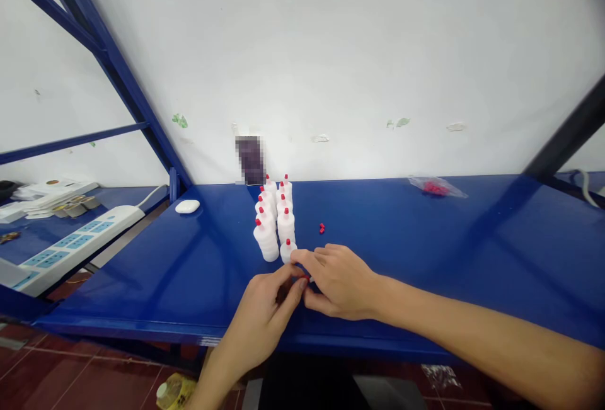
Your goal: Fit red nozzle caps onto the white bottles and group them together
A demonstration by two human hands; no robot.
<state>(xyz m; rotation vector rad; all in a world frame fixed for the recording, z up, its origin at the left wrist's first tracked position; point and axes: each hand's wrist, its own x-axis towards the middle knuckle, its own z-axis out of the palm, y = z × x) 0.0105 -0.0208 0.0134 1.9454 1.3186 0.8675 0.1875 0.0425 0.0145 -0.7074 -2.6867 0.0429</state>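
White squeeze bottles with red-tipped caps [266, 243] stand upright in two rows on the blue table. At the near end of the right row is one bottle [288, 251], close to my fingers. My left hand [267, 309] pinches a small red cap [307, 278] between thumb and fingertips. My right hand [338, 281] meets it from the right, its fingers closed round a small whitish piece by the red cap, mostly hidden. A few loose red caps [322, 228] lie on the table beyond my right hand.
A clear bag with red caps [435, 188] lies at the back right of the blue table [189, 271]. A white case [188, 206] sits at the left. Further left is a power strip [80, 243]. A phone-like dark shape [252, 159] leans on the wall behind the bottles.
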